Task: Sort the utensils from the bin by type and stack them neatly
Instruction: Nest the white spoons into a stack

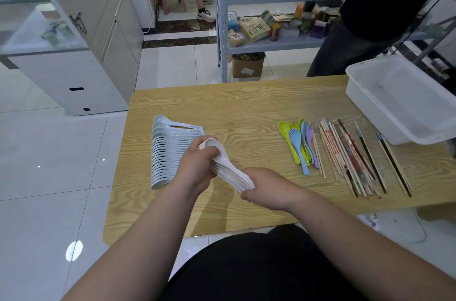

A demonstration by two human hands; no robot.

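While left hand (pixel 197 168) cups the white spoons (pixel 217 149), right hand (pixel 267 189) grips their handles.

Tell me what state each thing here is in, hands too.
White plastic bin: looks empty.
Long row of pale soup spoons: nested, lying on table.
Small stack of white soup spoons: nested, held above table.
Coloured plastic spoons: loosely piled.
Wooden and black chopsticks: spread loosely, unstacked.
Left hand: grips the stack's bowl end.
Right hand: grips its handle end.
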